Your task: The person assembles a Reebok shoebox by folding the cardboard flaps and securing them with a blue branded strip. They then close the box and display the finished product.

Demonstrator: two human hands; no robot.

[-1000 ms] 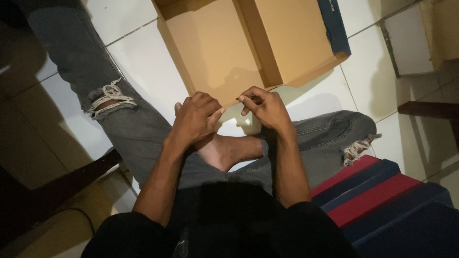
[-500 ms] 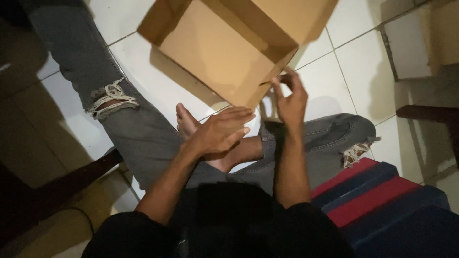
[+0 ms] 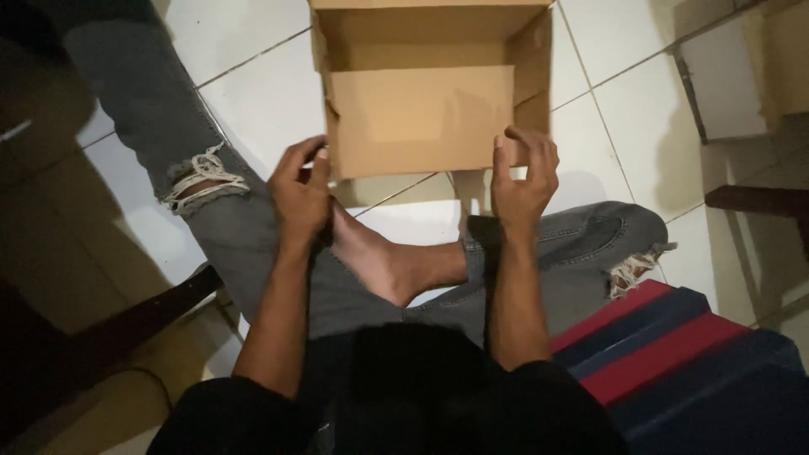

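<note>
Black cloth of the person's top fills the near edge of the view. Just beyond it, legs in grey ripped jeans are crossed on the floor, one bare foot lying between the forearms. Red and blue striped mat at near right, touching the right knee.

Hands are apart, one at each side of a cardboard box. Left hand pinches the near left corner of the box's front flap, thumb and fingers closed on the cardboard edge. Right hand clasps the near right corner, fingers curled over the side wall, thumb against the flap.

Box sits on the white tiled floor, straight ahead of the crossed legs. Its open side faces up and toward the person. Long axis runs left to right across the view; the front flap stands roughly upright, with the brown inside wall visible behind it. Far rim of the box is cut off by the top of the view.

Farther right, a white panel lies on the tiles, and a dark wooden bar juts in from the right edge.
</note>
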